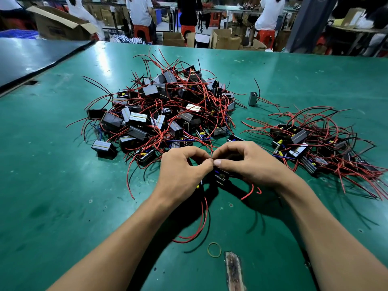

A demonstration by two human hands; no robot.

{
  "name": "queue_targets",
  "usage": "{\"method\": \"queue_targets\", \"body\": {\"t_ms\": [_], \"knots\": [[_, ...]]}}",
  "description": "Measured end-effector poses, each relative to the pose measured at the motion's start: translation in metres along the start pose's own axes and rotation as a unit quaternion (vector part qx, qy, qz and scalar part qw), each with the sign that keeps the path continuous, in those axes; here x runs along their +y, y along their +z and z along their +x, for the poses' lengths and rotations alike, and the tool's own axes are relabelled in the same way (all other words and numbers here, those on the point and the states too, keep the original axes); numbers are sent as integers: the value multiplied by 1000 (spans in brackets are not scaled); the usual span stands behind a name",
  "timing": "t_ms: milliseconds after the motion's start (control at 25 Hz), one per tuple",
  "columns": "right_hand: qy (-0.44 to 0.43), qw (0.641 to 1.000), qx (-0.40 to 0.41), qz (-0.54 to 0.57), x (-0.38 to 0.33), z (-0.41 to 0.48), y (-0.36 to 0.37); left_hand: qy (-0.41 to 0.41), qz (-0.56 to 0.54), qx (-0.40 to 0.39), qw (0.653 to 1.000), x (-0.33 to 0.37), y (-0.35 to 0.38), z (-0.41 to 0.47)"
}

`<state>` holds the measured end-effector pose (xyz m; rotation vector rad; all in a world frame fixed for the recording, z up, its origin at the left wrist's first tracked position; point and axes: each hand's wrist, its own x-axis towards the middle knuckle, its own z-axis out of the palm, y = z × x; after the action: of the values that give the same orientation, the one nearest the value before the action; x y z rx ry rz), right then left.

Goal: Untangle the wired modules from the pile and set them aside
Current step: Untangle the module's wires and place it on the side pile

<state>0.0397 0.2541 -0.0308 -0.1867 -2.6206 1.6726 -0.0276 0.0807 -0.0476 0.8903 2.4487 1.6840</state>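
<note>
A big tangled pile of black wired modules (163, 114) with red and black leads lies at the centre of the green table (52, 164). A smaller, flatter heap of modules (310, 148) lies to the right. In front of the big pile my left hand (182, 171) and my right hand (249, 164) meet, fingertips pinched together on the wires of a black module (220, 177) held between them. Its red and black leads (201, 223) hang down and trail on the table towards me. The palms hide most of the module.
A single module (252, 98) stands alone right of the big pile. A yellow rubber band (214, 249) and a worn patch (234, 269) lie near the front edge. Cardboard boxes, red stools and people stand beyond the far edge. A darker table adjoins at left.
</note>
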Motion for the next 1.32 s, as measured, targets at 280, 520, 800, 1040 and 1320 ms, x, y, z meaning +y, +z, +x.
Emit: {"method": "queue_targets", "body": {"t_ms": [280,520,800,1040,1320], "knots": [[-84,987,94,-101,-7,-3,9,77,64,6,995,-5,-2,0],[-76,987,90,-110,-5,0,14,77,58,15,995,-4,-1,0],[-24,999,46,-3,1,4,15,55,47,1,997,-4,-3,1],[-27,999,32,31,2,4,12,58,73,-24,995,-7,-3,2],[-22,998,25,46,4,3,11,58,104,-44,992,-10,-7,3]]}}
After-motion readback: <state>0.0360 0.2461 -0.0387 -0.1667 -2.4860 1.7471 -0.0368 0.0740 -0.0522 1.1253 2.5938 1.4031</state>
